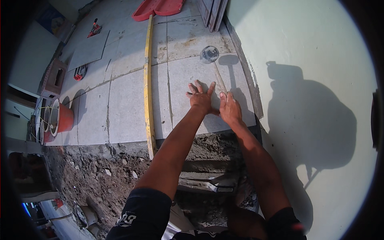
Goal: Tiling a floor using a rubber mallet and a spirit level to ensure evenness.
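My right hand [231, 107] is wrapped round the wooden handle of a rubber mallet [209, 55], whose dark, dusty head is over the far part of a large grey floor tile [188, 68]. Fingers spread, my left hand [201, 97] rests on the same tile, just left of the mallet handle. To the left of that hand, a long yellow straightedge or level [148, 88] lies lengthwise over the tiles, its near end jutting past the tile edge. The mallet casts a shadow to its right.
Rough mortar and soil [100, 172] border the tiles on the near side, with a trowel-like tool [216, 187] near my arms. A pale green wall [308, 48] rises at right. Buckets [64, 117], a loose tile [90, 50], a tile cutter [94, 30] and red trays [158, 9] stand farther off.
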{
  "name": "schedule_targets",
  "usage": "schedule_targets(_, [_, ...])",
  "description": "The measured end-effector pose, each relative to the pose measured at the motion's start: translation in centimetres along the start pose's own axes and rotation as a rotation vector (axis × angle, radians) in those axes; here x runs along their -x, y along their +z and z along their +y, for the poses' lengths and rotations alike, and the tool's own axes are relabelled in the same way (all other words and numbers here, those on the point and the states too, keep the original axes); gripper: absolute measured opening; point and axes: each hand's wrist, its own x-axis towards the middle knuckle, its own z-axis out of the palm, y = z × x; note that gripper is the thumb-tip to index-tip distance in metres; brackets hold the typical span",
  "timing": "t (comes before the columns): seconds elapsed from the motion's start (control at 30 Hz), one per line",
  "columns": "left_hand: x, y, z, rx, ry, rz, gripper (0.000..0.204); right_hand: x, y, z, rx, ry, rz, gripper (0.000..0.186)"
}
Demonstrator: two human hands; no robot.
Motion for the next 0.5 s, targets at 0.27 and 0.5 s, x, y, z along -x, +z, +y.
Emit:
schedule_targets(0.27, [1.4, 0.0, -0.1, 0.079, -0.035, -0.023, 0.149, 2.7, -2.3, -0.5, -0.318, -0.006, 0.084, 0.05])
schedule_targets(0.5, [3.6, 6.4, -0.4, 0.477, -0.228, 0.282, 0.143, 8.6, -4.7, 3.7, -0.763, 0.219, 0.076, 0.041])
